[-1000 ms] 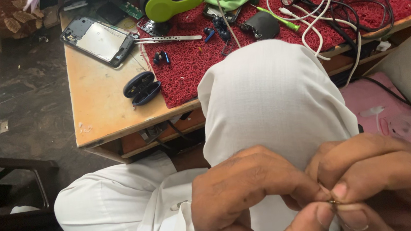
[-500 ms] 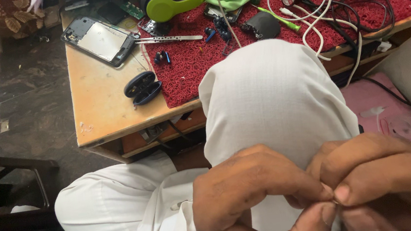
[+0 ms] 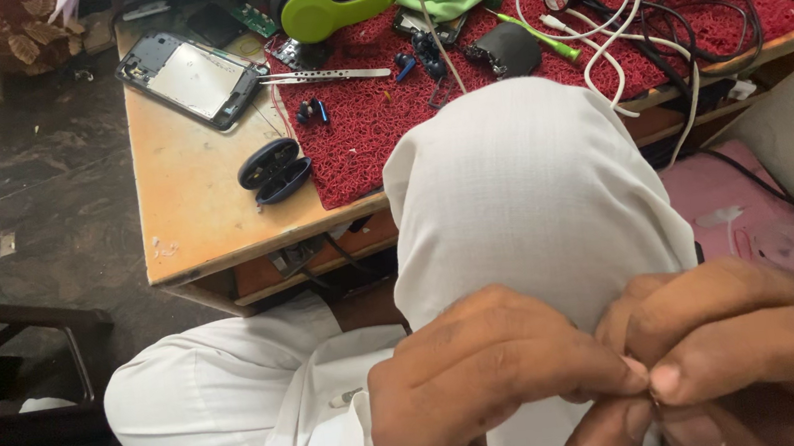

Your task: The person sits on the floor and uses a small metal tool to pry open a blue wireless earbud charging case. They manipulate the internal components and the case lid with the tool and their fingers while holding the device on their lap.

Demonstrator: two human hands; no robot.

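Surface: wooden workbench (image 3: 203,222) carrying a red bristle mat (image 3: 377,118).
On bench: opened phone with bare back plate (image 3: 191,78); dark blue oval earbud case (image 3: 274,170), lid open.
On mat: steel tweezers (image 3: 325,76); green-and-black headphones (image 3: 332,1); tangled white cables (image 3: 604,9).
Foreground: knee in white cloth (image 3: 531,200).
Left hand (image 3: 490,379): fingers curled, tips pinched against the right.
Right hand (image 3: 739,345): thumb and forefinger clenched on something tiny; what it is cannot be told.
Position: both hands touching, above the lap, near the frame's bottom edge.
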